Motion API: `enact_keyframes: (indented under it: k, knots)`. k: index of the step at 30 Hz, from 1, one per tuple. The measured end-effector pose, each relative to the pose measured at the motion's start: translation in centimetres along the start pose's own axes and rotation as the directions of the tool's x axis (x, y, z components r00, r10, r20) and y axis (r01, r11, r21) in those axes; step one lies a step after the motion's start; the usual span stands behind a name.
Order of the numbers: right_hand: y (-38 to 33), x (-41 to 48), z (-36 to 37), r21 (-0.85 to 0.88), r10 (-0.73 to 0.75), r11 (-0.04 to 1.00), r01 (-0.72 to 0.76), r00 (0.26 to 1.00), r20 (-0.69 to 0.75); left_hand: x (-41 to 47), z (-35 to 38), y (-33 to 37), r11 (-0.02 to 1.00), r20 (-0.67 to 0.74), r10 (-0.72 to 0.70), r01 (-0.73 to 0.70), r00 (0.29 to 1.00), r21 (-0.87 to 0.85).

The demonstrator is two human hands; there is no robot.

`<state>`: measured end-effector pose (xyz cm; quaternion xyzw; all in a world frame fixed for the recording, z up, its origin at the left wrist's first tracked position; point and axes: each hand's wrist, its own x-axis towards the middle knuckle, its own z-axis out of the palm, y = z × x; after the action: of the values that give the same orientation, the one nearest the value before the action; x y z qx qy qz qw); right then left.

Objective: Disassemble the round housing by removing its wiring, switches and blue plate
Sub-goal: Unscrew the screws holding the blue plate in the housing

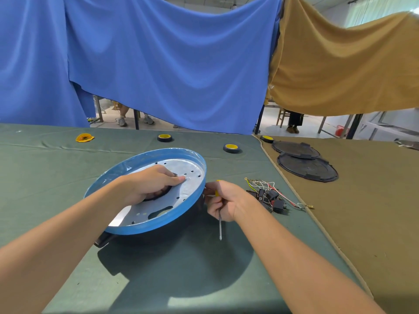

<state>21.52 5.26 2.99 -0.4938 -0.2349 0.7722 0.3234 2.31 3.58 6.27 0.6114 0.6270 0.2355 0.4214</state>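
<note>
The round housing (181, 218) is tilted up off the green table, its dark body underneath and its blue-rimmed plate (127, 166) with a silver perforated face turned toward me. My left hand (149, 183) rests on the silver face with fingers curled into the central opening, gripping the plate. My right hand (223, 200) is at the housing's right edge and holds a yellow-handled screwdriver (220, 225) with its shaft pointing down toward me. A bundle of wiring and black switches (269, 196) lies loose on the table to the right of that hand.
Two black-and-yellow tape rolls (164, 138) (231, 148) and a yellow scrap (84, 137) lie at the back of the table. Two black round covers (306, 166) sit on the brown cloth at right. Blue and tan sheets hang behind.
</note>
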Motion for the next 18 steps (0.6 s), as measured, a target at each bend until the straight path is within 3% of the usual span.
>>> enact_keyframes:
  k: [9, 11, 13, 16, 18]
  knots:
    - [0.9, 0.0, 0.3, 0.208, -0.07, 0.977, 0.042, 0.989, 0.13, 0.1, -0.8, -0.2, 0.998, -0.003, 0.01, -0.01, 1.0, -0.067]
    - [1.1, -0.1, 0.4, 0.188, -0.093, 0.979, 0.075, 0.991, 0.091, 0.1, -0.8, -0.2, 0.997, 0.001, 0.018, -0.018, 1.0, -0.073]
    - [1.0, -0.2, 0.6, 0.065, -0.189, 0.979, 0.191, 0.981, -0.046, 0.2, -0.4, -0.2, 1.0, -0.007, 0.021, -0.021, 1.0, -0.022]
    - [-1.0, -1.7, 0.4, -0.143, -0.475, 0.88, 0.453, 0.844, -0.25, 0.4, 0.9, -0.3, 0.995, -0.023, 0.006, -0.004, 1.0, 0.103]
    - [-3.4, -4.1, 0.2, -0.145, -0.631, 0.775, 0.615, 0.74, -0.233, 0.5, 1.6, -0.4, 0.988, -0.001, -0.002, 0.002, 1.0, 0.153]
